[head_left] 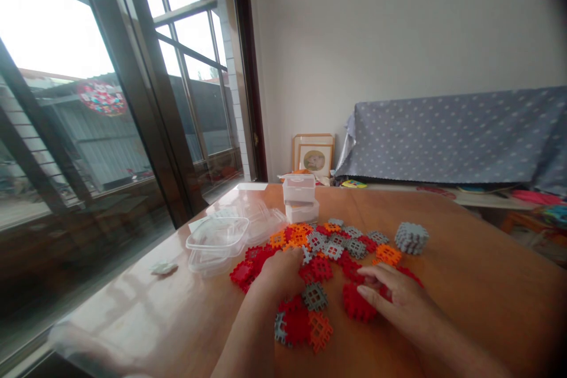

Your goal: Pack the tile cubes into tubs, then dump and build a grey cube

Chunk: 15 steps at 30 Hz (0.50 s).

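Observation:
Several red, orange and grey waffle-shaped building tiles point(328, 248) lie scattered on a brown wooden table point(478, 283). My left hand point(279, 274) rests curled, knuckles up, on red tiles at the pile's left side; what its fingers hold is hidden. My right hand point(394, 295) lies with fingers stretched out flat, its fingertips touching a red tile point(357, 304). A small joined cluster of red, grey and orange tiles point(301, 326) sits between my forearms. A grey cube built of tiles point(411, 237) stands at the pile's far right.
Clear plastic containers and lids point(219, 239) lie left of the pile. Two small white lidded boxes point(300, 198) are stacked behind it. A large window point(88, 118) runs along the left. A sofa with a grey dotted cover point(452, 136) and a framed picture point(314, 156) stand at the back.

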{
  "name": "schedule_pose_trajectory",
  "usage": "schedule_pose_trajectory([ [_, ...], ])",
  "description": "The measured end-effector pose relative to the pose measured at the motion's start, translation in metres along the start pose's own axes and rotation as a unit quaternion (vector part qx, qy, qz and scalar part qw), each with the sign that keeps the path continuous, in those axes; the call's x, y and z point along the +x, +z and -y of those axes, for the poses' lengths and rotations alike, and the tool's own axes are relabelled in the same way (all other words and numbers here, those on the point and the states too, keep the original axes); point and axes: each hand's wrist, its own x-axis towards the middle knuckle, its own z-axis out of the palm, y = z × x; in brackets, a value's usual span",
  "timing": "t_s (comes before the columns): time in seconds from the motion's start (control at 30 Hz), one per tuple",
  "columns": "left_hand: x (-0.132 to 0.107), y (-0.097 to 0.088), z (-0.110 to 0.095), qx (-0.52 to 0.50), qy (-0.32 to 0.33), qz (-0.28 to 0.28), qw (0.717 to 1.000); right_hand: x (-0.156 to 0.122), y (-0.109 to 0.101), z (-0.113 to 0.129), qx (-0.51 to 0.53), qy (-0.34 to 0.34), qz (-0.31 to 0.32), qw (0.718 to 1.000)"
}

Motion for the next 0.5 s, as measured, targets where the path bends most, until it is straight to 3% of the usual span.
schedule_pose_trajectory([
  [0.13, 0.005, -0.002, -0.017, 0.000, 0.038, -0.036, 0.999, -0.002, -0.003, 0.009, 0.006, -0.003, -0.019, 1.000],
  [0.23, 0.006, 0.010, -0.033, -0.061, 0.059, -0.003, 0.996, -0.003, 0.002, 0.010, 0.020, -0.007, -0.028, 0.999],
  [0.33, 0.003, 0.031, -0.049, -0.168, 0.029, 0.042, 0.985, -0.006, 0.011, 0.013, 0.052, -0.009, -0.017, 0.998],
  [0.5, -0.004, 0.062, -0.068, -0.288, -0.029, 0.056, 0.956, -0.007, 0.022, 0.024, 0.143, -0.024, -0.014, 0.989],
])
